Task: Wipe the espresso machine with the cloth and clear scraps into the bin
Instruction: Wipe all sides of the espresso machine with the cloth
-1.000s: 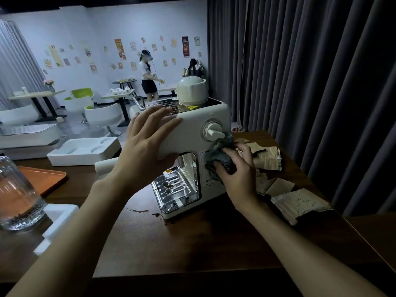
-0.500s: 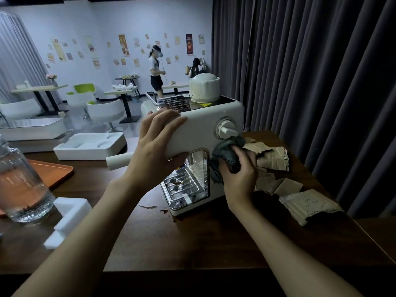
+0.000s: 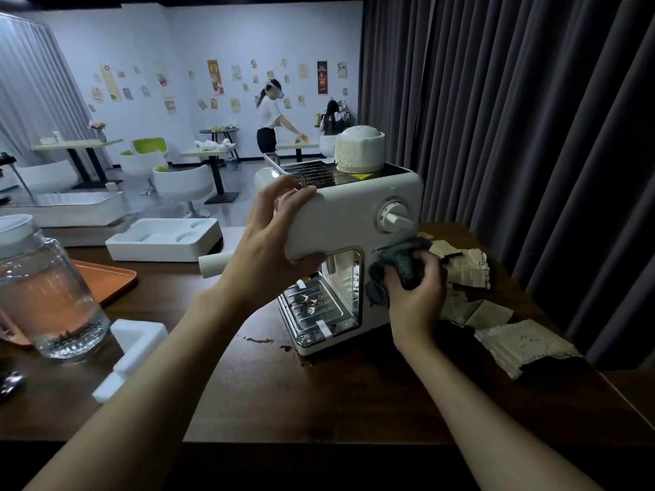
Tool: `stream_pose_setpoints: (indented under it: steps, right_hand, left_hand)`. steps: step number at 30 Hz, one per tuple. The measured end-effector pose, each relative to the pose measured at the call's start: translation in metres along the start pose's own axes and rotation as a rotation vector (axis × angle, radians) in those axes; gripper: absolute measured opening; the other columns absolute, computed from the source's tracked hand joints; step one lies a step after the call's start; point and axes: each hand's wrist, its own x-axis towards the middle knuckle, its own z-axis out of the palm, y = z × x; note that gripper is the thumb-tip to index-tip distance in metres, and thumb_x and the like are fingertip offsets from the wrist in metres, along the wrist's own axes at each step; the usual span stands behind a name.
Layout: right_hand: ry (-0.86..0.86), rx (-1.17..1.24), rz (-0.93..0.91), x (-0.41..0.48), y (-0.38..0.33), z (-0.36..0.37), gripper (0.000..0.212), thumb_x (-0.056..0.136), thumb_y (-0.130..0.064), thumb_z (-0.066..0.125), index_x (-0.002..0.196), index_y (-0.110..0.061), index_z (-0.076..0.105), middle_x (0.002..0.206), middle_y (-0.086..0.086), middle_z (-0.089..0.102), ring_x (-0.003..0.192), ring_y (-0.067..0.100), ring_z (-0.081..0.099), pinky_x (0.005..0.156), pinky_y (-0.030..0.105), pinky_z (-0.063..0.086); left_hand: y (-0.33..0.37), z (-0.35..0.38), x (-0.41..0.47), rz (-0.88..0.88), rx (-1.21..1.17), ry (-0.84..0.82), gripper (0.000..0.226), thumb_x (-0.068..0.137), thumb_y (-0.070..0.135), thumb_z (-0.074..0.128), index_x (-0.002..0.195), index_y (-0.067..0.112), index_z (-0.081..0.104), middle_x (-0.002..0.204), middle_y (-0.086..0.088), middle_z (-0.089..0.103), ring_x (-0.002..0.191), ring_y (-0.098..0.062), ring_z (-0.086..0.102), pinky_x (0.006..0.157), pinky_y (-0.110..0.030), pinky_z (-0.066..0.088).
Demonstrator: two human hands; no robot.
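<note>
My left hand [image 3: 269,242] grips the white espresso machine [image 3: 340,207] in the middle of the frame. My fingers curl over its top edge and my thumb is tucked under the front part. My right hand [image 3: 414,303] is closed around the bunched-up grey cloth [image 3: 402,260]. I press the cloth on the front of the machine, just under the round dial [image 3: 394,217] and next to the shiny opening.

The machine stands on the dark wooden surface [image 3: 354,395]. Its silver drip tray [image 3: 315,310] sticks out at the bottom, with little brown spots on it. A white dome [image 3: 359,148] sits on top of the machine. A white handle [image 3: 214,265] pokes out from behind my left wrist.

Small brown spills [image 3: 258,339] lie on the surface just to the left of the machine's bottom corner. Brown paper scraps [image 3: 464,267] are piled right of the machine, behind my right hand. More torn paper [image 3: 524,343] lies lower down on the right.

At the left edge of the frame is a big glass jar [image 3: 46,295] with water in it. It sits partly on an orange tray [image 3: 110,281]. A white foam block [image 3: 138,341] lies just right of the jar. A white foam tray [image 3: 166,239] sits further back, above the orange one.

A dark curtain [image 3: 514,136] fills the right side. At the upper middle, far back, a person [image 3: 269,122] bends over a small table.
</note>
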Motion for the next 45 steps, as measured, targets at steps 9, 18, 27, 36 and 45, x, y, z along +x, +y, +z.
stream_pose_setpoints:
  steps: [9, 18, 27, 36, 45]
  right_hand:
    - [-0.158, -0.200, -0.167, -0.025, 0.005, -0.002, 0.060, 0.079, -0.016, 0.079, 0.132, -0.005, 0.053, 0.146, 0.014, 0.033, 0.130, 0.013, 0.031, 0.103, 0.022, 0.034]
    - [-0.028, -0.148, -0.178, -0.031, 0.006, 0.009, 0.047, 0.078, -0.011, 0.079, 0.121, -0.005, 0.062, 0.118, 0.008, 0.049, 0.108, 0.007, 0.046, 0.087, 0.001, 0.039]
    - [-0.055, -0.176, -0.192, -0.034, 0.009, 0.007, 0.040, 0.076, -0.002, 0.078, 0.114, -0.002, 0.065, 0.115, 0.009, 0.053, 0.108, 0.011, 0.050, 0.091, 0.013, 0.043]
    - [-0.047, -0.199, -0.125, -0.031, 0.016, 0.004, 0.034, 0.076, 0.002, 0.075, 0.109, -0.002, 0.067, 0.111, 0.005, 0.056, 0.105, 0.021, 0.057, 0.091, 0.037, 0.053]
    - [-0.071, -0.234, -0.073, -0.029, 0.023, 0.000, 0.038, 0.079, 0.002, 0.073, 0.115, 0.000, 0.065, 0.115, 0.010, 0.058, 0.106, 0.014, 0.052, 0.093, 0.028, 0.047]
  left_hand:
    - [-0.011, -0.001, -0.003, -0.065, -0.041, -0.005, 0.082, 0.073, 0.036, 0.082, 0.142, 0.011, 0.046, 0.147, -0.014, 0.036, 0.140, -0.029, 0.033, 0.110, -0.051, 0.040]
    - [-0.014, -0.001, -0.006, -0.045, -0.064, 0.015, 0.084, 0.071, 0.029, 0.087, 0.142, 0.014, 0.044, 0.147, -0.011, 0.036, 0.141, -0.027, 0.032, 0.115, -0.038, 0.033]
    - [-0.013, 0.000, -0.006, -0.065, -0.093, 0.006, 0.083, 0.071, 0.025, 0.087, 0.141, 0.016, 0.043, 0.149, -0.011, 0.035, 0.143, -0.029, 0.030, 0.115, -0.045, 0.034]
    - [-0.012, 0.001, -0.007, -0.069, -0.097, 0.011, 0.084, 0.071, 0.024, 0.088, 0.141, 0.018, 0.042, 0.149, -0.011, 0.035, 0.143, -0.033, 0.030, 0.111, -0.055, 0.037]
    - [-0.012, 0.001, -0.006, -0.081, -0.104, 0.002, 0.083, 0.072, 0.024, 0.086, 0.143, 0.015, 0.043, 0.149, -0.012, 0.034, 0.143, -0.031, 0.029, 0.112, -0.055, 0.036]
